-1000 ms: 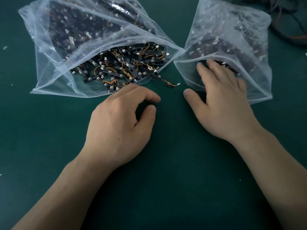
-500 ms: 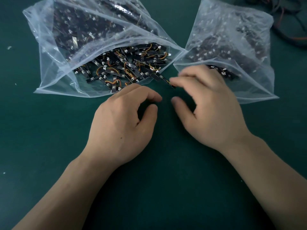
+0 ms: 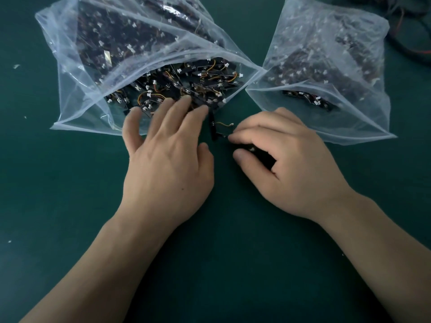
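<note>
Clear plastic bag (image 3: 77, 94) of small black wired parts (image 3: 205, 75) is seen from the head view on a dark green table (image 3: 70, 206), its open mouth entered by the left hand (image 3: 168, 164), fingers held straight and spread on the pile. A loose part (image 3: 212, 129), lying on the table between this bag and a second bag (image 3: 363, 108), is pinched by the curled fingers and thumb of the right hand (image 3: 291, 164).

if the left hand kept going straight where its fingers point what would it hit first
Likely the heap of black wired parts in the open mouth of the larger bag; the left hand has its fingertips about on them, depth unclear. The right hand pinches a loose part.
</note>
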{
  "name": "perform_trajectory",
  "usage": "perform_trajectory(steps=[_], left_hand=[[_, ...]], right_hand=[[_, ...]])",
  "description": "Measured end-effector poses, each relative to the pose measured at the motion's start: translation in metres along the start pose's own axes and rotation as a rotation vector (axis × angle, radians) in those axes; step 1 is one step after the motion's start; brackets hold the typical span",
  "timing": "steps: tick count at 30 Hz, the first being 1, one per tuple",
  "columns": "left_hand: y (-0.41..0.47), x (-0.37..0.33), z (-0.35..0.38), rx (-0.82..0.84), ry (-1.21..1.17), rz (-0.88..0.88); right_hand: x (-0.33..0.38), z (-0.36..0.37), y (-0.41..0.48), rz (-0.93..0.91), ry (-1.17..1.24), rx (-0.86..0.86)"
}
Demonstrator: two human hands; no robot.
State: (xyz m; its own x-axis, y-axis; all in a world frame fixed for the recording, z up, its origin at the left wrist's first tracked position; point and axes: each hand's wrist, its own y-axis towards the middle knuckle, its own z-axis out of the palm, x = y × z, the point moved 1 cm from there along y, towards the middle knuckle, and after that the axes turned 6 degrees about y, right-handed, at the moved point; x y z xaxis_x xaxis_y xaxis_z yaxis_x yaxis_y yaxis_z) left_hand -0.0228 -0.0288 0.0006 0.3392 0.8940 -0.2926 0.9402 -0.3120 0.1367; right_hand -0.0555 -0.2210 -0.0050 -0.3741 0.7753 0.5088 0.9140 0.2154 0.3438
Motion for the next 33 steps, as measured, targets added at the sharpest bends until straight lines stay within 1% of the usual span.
perform_trajectory(steps=[2,4,5,8,10,12,14,19,22,25,27,29,31,33], left_hand=[[0.0002,-0.0003,0.0007,-0.014,0.020,0.000],[0.0004,0.0015,-0.0001,-0.073,-0.051,-0.011],[0.0002,0.0023,-0.0007,-0.102,-0.093,-0.007],[0.0001,0.0029,-0.0015,-0.137,-0.150,-0.001],[0.0002,0.0025,-0.0017,-0.098,-0.108,-0.004],[0.0009,0.0018,-0.0007,-0.025,-0.044,0.016],[0.0012,0.0011,0.0005,-0.014,-0.025,0.044],[0.0008,0.0014,-0.0034,-0.119,-0.153,0.002],[0.0017,0.0030,-0.0026,-0.064,-0.105,0.014],[0.0012,-0.0003,-0.0024,-0.019,-0.079,0.061],[0.0006,-0.0016,-0.0040,-0.057,-0.139,0.065],[0.0002,-0.0008,-0.0056,-0.112,-0.231,0.059],[0.0011,0.0023,-0.0069,-0.178,-0.346,0.073],[0.0040,0.0082,-0.0091,-0.242,-0.438,0.108]], right_hand=[[-0.0011,-0.0016,0.0003,0.026,-0.014,-0.054],[-0.0018,-0.0041,0.0002,0.038,-0.018,-0.087],[-0.0017,-0.0053,-0.0003,0.036,0.004,-0.066],[0.0012,-0.0065,-0.0026,-0.012,0.025,0.128],[0.0037,-0.0046,-0.0030,-0.055,-0.039,0.243],[0.0042,-0.0034,-0.0025,-0.066,-0.055,0.274],[0.0026,-0.0044,-0.0024,-0.059,-0.015,0.231],[-0.0007,-0.0054,-0.0028,-0.079,0.088,0.121],[-0.0007,-0.0057,-0.0039,-0.079,0.112,0.085],[-0.0004,-0.0051,-0.0030,-0.001,0.044,0.081],[-0.0004,-0.0045,-0.0020,0.020,0.035,0.100],[-0.0011,-0.0048,-0.0013,-0.007,0.067,0.112],[-0.0025,-0.0050,-0.0026,-0.031,0.107,0.097],[-0.0026,-0.0048,-0.0046,-0.002,0.130,0.054]])
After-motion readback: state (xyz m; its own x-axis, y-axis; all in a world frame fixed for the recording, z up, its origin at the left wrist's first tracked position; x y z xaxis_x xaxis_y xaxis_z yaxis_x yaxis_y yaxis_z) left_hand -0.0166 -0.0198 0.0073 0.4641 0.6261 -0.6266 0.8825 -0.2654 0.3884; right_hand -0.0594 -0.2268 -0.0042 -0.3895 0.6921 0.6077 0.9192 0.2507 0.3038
